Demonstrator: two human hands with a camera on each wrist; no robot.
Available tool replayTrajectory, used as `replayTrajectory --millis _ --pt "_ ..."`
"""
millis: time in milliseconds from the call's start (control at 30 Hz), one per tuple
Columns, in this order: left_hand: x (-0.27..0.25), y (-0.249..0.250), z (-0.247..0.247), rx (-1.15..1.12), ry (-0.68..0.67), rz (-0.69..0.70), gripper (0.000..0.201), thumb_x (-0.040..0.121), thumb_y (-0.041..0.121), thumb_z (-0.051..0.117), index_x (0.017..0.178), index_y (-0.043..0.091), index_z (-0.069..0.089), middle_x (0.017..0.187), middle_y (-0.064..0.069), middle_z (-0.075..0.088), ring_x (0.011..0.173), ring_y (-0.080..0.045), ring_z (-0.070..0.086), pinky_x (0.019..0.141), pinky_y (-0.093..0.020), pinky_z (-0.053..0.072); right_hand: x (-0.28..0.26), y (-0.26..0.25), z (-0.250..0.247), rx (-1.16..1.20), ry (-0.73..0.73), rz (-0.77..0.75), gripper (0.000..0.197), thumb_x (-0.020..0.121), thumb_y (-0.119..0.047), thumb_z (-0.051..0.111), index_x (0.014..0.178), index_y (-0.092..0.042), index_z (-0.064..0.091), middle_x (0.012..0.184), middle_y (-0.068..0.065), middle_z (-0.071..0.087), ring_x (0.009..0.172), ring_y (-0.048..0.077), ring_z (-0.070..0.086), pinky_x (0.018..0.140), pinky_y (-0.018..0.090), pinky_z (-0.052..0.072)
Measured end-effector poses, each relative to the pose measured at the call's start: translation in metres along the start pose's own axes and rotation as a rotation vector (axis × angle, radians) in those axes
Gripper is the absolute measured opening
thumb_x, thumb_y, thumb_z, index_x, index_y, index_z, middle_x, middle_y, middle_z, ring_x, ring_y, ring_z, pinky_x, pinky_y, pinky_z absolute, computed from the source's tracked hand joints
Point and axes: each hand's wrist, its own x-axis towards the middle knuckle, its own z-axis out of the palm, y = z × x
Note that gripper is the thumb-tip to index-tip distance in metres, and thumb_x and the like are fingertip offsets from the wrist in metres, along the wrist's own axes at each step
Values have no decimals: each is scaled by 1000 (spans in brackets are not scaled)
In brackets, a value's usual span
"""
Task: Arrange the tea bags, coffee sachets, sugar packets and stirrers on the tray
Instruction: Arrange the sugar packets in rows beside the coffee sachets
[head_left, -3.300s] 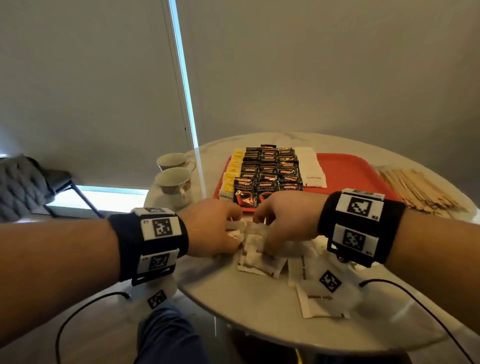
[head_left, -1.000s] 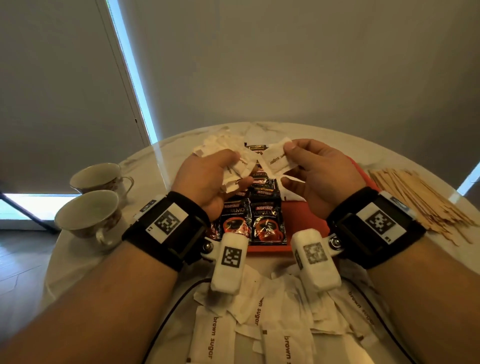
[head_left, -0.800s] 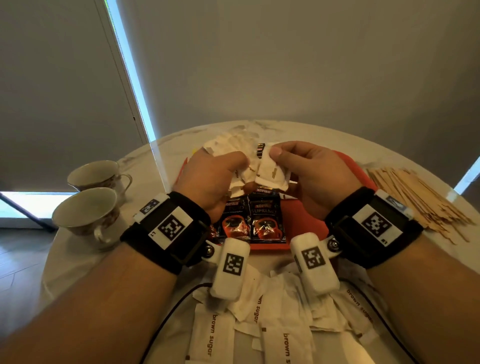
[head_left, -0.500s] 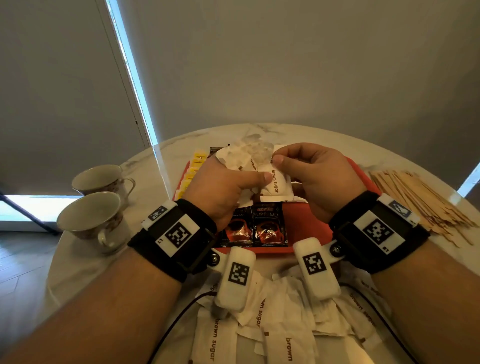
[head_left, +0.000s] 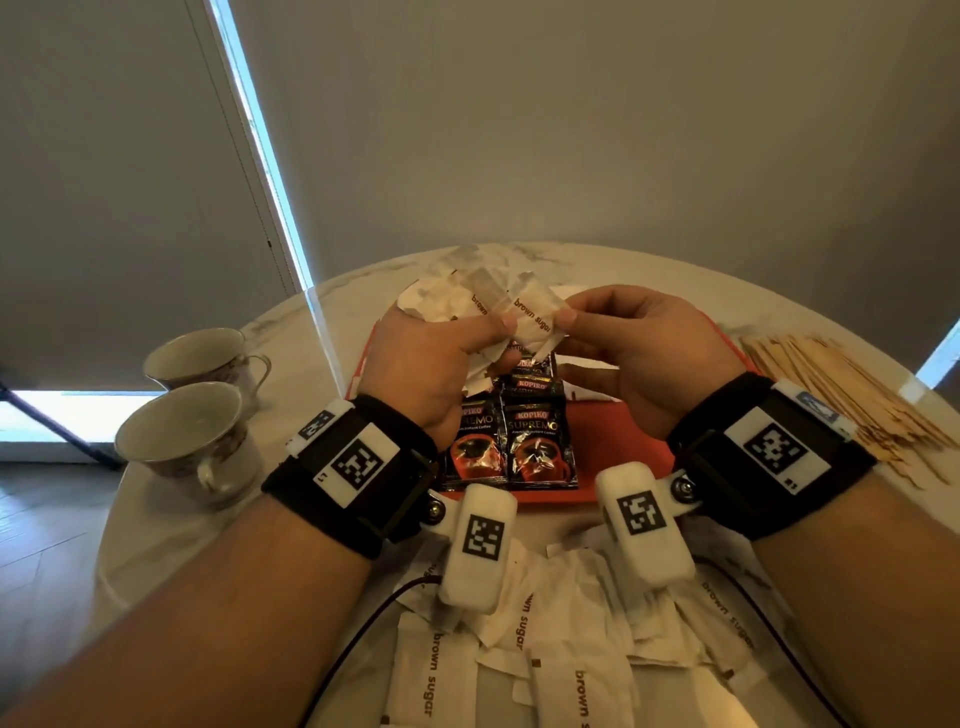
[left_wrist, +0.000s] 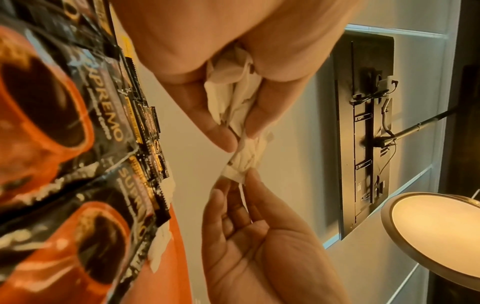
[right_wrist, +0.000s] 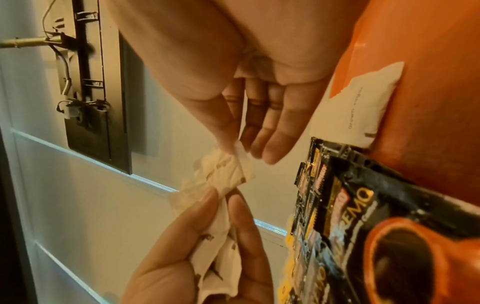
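Hands: left hand (head_left: 431, 364) and right hand (head_left: 641, 358) raised side by side above the tray (head_left: 639, 457), at mid desk (head_left: 171, 535).
Left fingers: curled round a crumpled bunch of sugar packets (head_left: 457, 301); thumb pressed on top of the bunch.
Right fingers: thumb and forefinger pinch the right edge of one "brown sugar" packet (head_left: 535, 322) at the right end of the bunch; remaining fingers loosely extended.
Coffee: sachets (head_left: 511, 441) lie in overlapping rows on the left part of the tray, directly below the hands.
Tea: yellow bags (right_wrist: 288, 267) line the left edge of the coffee rows; only partly visible.
Tray sugar: one packet (right_wrist: 363, 107) lies flat on the tray, right of the sachets.
Loose sugar: pile of packets (head_left: 561, 654) on the near desk, below the wrists.
Stirrers: wooden heap (head_left: 841, 400) on the desk, right of the tray.
Cups: two cups (head_left: 192, 415) at far left, touching or nearly so.
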Motion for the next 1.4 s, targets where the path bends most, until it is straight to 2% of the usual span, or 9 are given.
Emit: replayTrajectory --millis 167,333,467,700,867,1100,1200,1267,1400 --pt "2 2 -2 -10 28 -71 35 85 -5 77 118 -7 65 88 -18 78 71 -24 76 57 -29 61 10 -2 -12 34 133 79 10 95 -2 65 89 -10 66 81 8 76 69 18 72 56 27 57" --pt "7 5 -8 -14 43 -62 17 87 -6 75 99 3 67 77 -9 77 73 -21 76 64 -32 64 17 0 -37 -152 267 281 14 99 -1 55 92 -9 65 70 5 74 48 10 65 47 23 48" --pt "7 5 -8 -26 49 -60 26 87 -6 75 110 -1 64 76 -9 77 71 -21 76 60 -31 63 15 6 -44 -324 251 385 9 96 -1 61 95 -5 69 107 23 75 68 21 59 56 27 43" --pt "8 9 -10 -15 63 -65 20 88 -4 75 104 3 66 73 -9 77 67 -19 75 61 -31 64 16 7 -42 -410 229 442 7 93 -3 68 97 -8 71 113 21 74 84 24 61 59 26 50" --pt "8 11 -10 -17 77 -63 21 87 -5 75 105 3 67 74 -9 77 67 -19 75 62 -30 64 17 7 -40 -402 224 443 12 96 2 61 100 -4 70 96 17 71 67 17 60 62 26 53" --pt "9 11 -10 -3 69 -72 18 87 -5 76 102 2 68 79 -12 76 69 -19 75 59 -28 62 14 8 -36 -326 315 288 12 94 5 60 98 -4 68 83 13 65 66 19 61 61 29 55" --pt "10 9 -10 -2 61 -100 23 88 -3 76 109 -1 65 81 -14 76 71 -21 75 57 -27 60 11 10 -25 -289 222 308 5 96 -2 63 99 -1 66 73 10 65 55 15 61 62 29 54" --pt "9 7 -9 -6 54 -137 26 90 -1 75 113 -2 63 81 -15 77 70 -22 76 56 -28 60 11 12 -18 -279 137 384 7 98 -6 61 97 -2 66 79 10 69 61 16 64 69 29 54" --pt "2 10 -5 -16 6 -226 6 94 -1 67 99 -2 65 77 -18 75 66 -25 75 54 -31 61 12 8 -17 -240 120 386 9 99 -9 61 97 -2 65 79 10 66 65 16 62 70 28 52"
